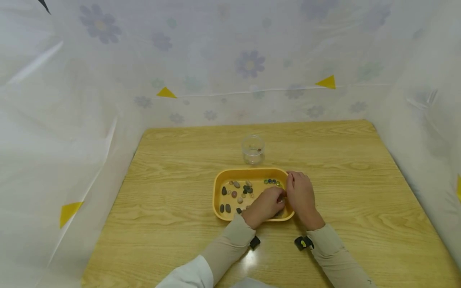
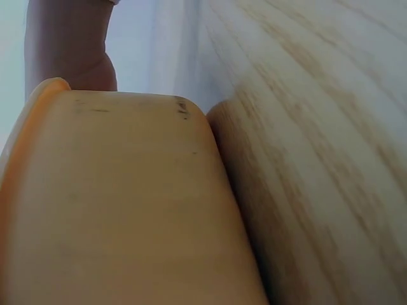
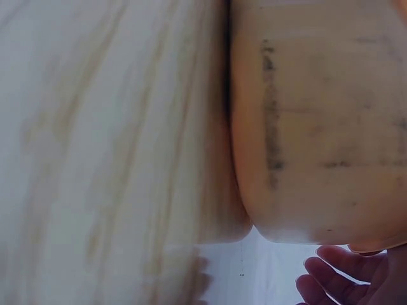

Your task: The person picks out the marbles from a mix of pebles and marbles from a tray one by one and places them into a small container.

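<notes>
A yellow tray [image 1: 230, 173] holds several pebbles [image 1: 228, 208], shells and glass marbles [image 1: 270, 181]. My left hand [image 1: 264, 204] reaches over the near rim into the right part of the tray, fingers bent downward. Whatever lies under its fingertips is hidden. My right hand [image 1: 301, 196] is at the tray's right end, with its fingers bent at the rim. In the right wrist view, one fingertip meets the tray's edge while the other fingers [image 3: 337, 279] curl loosely beside it. The left wrist view mostly shows the tray's outer wall [image 2: 133, 197].
Behind the tray stands a clear round container [image 1: 253, 150] with a small dark item inside. The wooden table [image 1: 173, 180] is enclosed by white flowered sheeting [image 1: 216, 52] bearing yellow tape pieces [image 1: 325, 82]. A pale sheet [image 1: 250, 283] shows at the near edge.
</notes>
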Motion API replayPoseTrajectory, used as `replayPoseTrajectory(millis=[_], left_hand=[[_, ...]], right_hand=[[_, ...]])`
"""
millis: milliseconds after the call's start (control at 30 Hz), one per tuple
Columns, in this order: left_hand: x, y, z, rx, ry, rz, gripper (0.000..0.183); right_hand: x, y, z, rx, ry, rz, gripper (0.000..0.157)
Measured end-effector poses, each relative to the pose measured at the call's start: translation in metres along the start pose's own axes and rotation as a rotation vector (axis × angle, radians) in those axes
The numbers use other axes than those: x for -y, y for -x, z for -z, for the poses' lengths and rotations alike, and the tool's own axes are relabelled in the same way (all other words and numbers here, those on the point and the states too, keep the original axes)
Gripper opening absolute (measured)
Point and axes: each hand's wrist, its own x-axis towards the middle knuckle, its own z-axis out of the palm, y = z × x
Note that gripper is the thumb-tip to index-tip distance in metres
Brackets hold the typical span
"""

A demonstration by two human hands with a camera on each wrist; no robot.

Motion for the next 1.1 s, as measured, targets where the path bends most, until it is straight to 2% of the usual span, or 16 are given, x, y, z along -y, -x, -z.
replayPoseTrajectory(millis=[500,767,1100], left_hand=[[0.0001,-0.0040,-0.0064,-0.001,-0.106,0.009,0.010],[0.0005,-0.0050,-0.0096,-0.026,-0.128,0.018,0.009],[-0.0006,-0.0052,-0.0085,-0.025,-0.159,0.007,0.006]], right_hand=[[-0.0019,-0.0007,-0.0022,-0.010,-0.007,-0.015,0.035],[-0.0005,-0.0013,-0.0003,-0.007,-0.023,-0.020,0.036],[0.0000,-0.0009,-0.0006,0.006,-0.030,-0.038,0.036]])
